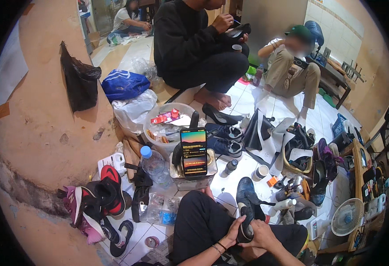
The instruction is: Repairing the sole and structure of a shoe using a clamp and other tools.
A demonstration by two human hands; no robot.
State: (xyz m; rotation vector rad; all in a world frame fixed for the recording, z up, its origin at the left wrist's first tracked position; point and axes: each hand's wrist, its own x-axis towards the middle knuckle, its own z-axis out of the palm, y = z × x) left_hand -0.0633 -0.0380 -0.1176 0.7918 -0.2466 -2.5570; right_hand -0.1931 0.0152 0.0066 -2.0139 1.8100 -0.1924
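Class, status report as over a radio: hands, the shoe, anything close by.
Both hands on dark blue shoe: left hand under heel, right hand beside it. Phone propped ahead. White bottle near the toe.

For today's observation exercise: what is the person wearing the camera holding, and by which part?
A dark blue shoe, gripped at its heel end: left hand and right hand wrap either side of it.

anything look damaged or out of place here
The wall on the left is chipped and cracked along its base, with patches of paint gone. The dark shoe held by the left hand and right hand shows no damage.
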